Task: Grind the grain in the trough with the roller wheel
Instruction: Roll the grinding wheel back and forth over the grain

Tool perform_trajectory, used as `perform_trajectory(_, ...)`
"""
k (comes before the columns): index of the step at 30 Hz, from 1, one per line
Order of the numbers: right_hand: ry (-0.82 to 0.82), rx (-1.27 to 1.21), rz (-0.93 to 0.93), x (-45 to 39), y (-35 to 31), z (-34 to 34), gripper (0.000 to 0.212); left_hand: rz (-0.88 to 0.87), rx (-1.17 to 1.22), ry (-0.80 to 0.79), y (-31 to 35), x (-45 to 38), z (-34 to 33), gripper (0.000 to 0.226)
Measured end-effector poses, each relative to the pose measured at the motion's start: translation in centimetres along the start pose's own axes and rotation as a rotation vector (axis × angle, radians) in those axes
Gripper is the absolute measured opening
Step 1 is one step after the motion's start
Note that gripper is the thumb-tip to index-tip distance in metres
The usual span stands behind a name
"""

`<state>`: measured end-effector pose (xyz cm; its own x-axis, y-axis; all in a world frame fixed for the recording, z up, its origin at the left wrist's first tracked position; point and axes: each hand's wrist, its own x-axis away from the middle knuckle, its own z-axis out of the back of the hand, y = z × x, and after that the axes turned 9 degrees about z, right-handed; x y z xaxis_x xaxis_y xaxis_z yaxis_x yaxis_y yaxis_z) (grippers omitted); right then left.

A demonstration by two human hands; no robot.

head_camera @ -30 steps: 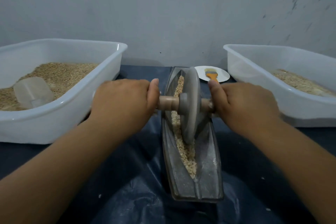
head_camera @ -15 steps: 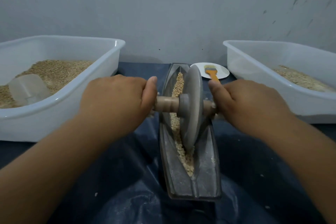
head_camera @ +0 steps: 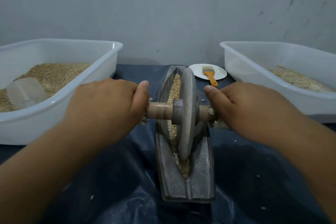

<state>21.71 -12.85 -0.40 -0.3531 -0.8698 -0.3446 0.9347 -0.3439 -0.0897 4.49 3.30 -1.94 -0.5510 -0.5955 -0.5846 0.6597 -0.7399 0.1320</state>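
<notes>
A long grey metal trough (head_camera: 200,174) lies lengthwise in front of me on a dark blue sheet. Pale grain (head_camera: 175,85) fills its groove. A grey roller wheel (head_camera: 187,114) stands upright in the groove on a wooden axle (head_camera: 160,112). My left hand (head_camera: 103,107) grips the left end of the axle, thumb on top. My right hand (head_camera: 249,109) grips the right end the same way. The wheel's lower edge sits in crushed grain in the near half of the trough.
A white plastic tub (head_camera: 58,114) at left holds grain and a clear scoop (head_camera: 25,92). Another white tub (head_camera: 272,96) at right holds grain. A white plate (head_camera: 220,73) with an orange brush (head_camera: 210,76) sits behind the trough. A grey wall stands close behind.
Both hands have drawn the wheel toward me along the groove, so more grain shows at the far end and less at the near end.
</notes>
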Motion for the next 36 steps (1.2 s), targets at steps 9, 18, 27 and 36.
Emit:
perform_trajectory(9,0.164,0.226,-0.009,-2.7,0.2,-2.3,0.055,0.037,-0.064,-0.024,0.5,-1.8,-2.6,0.052)
perform_trajectory(18,0.001,-0.010,-0.033,-0.2,0.7,-0.4,0.066,-0.022,-0.004,0.026,0.2,-0.1,0.1,0.057)
perform_trajectory(27,0.166,0.178,0.037,-2.1,1.0,-1.3,0.057,0.090,0.027,-0.093,-0.7,-1.4,-2.5,0.053)
perform_trajectory(36,0.018,-0.044,-0.100,-1.0,2.1,-1.0,0.065,0.005,-0.053,0.047,-0.5,-0.7,-0.6,0.051)
